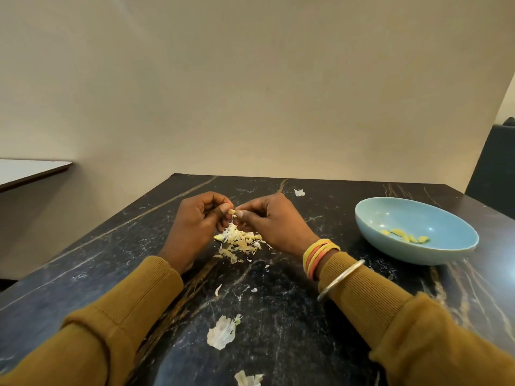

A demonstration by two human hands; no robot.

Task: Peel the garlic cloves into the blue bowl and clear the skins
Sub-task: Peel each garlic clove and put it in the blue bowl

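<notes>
My left hand (195, 221) and my right hand (273, 221) meet above the black marble table (111, 260), both pinching one small garlic clove (231, 211) between fingertips and thumbs. Directly beneath them lies a heap of pale garlic skins (239, 242). The blue bowl (376, 215) stands to the right of my right hand and holds several peeled yellow cloves (407, 236).
Loose skins are scattered on the table: a large white piece (223, 331) near me, another (248, 378) at the bottom edge, small flakes (218, 289) between my forearms, and one (299, 192) near the far edge. A dark chair (496, 162) stands far right; a white table (28, 169) sits left.
</notes>
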